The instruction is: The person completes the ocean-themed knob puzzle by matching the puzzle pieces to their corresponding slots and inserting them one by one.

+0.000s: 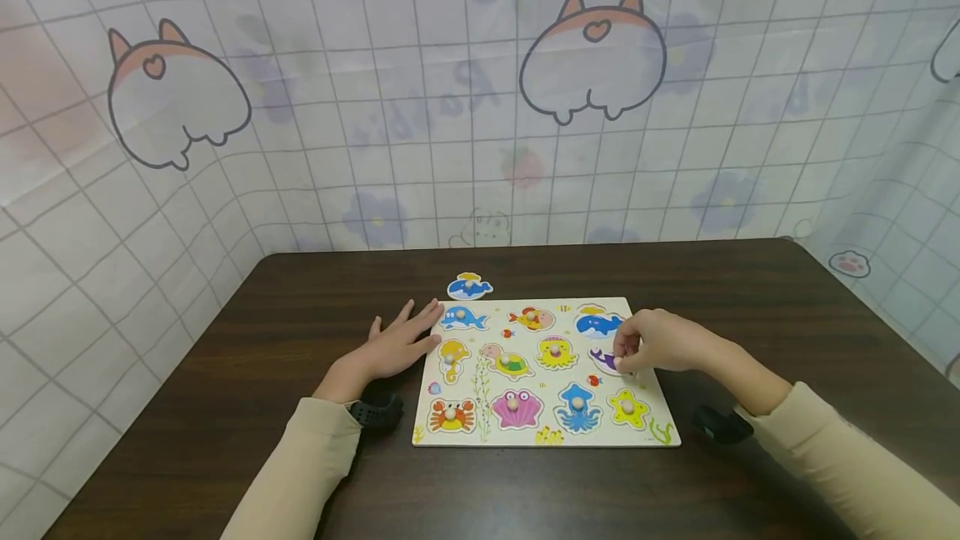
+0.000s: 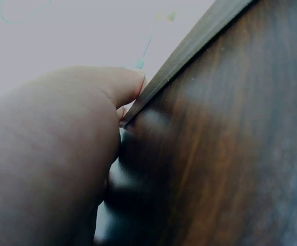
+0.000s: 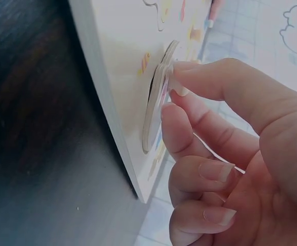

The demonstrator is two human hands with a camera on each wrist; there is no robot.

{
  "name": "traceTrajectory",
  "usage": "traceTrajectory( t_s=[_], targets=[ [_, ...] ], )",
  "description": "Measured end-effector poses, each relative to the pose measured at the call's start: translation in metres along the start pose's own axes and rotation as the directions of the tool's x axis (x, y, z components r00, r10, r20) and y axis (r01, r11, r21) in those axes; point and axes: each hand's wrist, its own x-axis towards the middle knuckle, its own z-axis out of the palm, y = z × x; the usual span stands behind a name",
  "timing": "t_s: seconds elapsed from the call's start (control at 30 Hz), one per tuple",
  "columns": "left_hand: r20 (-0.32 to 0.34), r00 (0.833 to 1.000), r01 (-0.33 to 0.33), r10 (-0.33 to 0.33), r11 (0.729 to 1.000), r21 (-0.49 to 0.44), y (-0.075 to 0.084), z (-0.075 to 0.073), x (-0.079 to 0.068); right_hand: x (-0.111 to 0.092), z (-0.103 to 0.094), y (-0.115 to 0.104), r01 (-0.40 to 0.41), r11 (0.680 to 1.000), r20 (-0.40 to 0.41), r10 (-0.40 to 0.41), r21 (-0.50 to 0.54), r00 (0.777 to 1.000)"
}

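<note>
A peg puzzle board (image 1: 536, 433) with sea animals lies flat on the dark table. My right hand (image 1: 660, 340) is at the board's right side, thumb and fingers pinching the knob of a purple whale-like puzzle piece (image 1: 602, 357). In the right wrist view this puzzle piece (image 3: 156, 110) stands proud of the board face, a dark gap showing along its edge; the ring and little fingers are curled in. My left hand (image 1: 393, 346) lies with fingers spread at the board's left edge, fingertips on its rim. In the left wrist view the thumb (image 2: 122, 84) touches that edge.
Behind the board's top left corner lies a loose blue whale piece (image 1: 469, 287). Other knobbed pieces sit on the board, among them a crab (image 1: 452, 417), a pink shell (image 1: 517, 411) and a yellow star (image 1: 628, 409). A patterned curtain (image 1: 420, 107) hangs behind the table (image 1: 247, 407).
</note>
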Motion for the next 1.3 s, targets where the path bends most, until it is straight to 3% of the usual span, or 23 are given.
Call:
traceTrajectory(
  t_s=[0.37, 0.87, 1.13, 1.3],
  targets=[
    [0.002, 1.0, -0.001, 0.001, 1.0, -0.001, -0.003, 0.001, 0.002, 0.001, -0.001, 0.0, 0.015, 0.998, 0.0, -0.015, -0.057, 1.0],
    [0.001, 1.0, 0.007, -0.007, 1.0, 0.007, -0.001, 0.0, 0.001, 0.002, -0.01, -0.002, 0.003, 1.0, 0.001, -0.003, -0.029, 1.0],
    [0.003, 1.0, 0.003, -0.003, 1.0, 0.005, 0.0, 0.001, 0.003, 0.013, -0.035, -0.011, 0.06, 0.998, -0.109, -0.062, -0.019, 0.992],
    [0.004, 1.0, 0.005, -0.005, 1.0, 0.011, 0.001, 0.0, 0.002, 0.027, -0.04, -0.018, 0.074, 0.997, -0.158, -0.073, -0.002, 0.985]
  ],
)
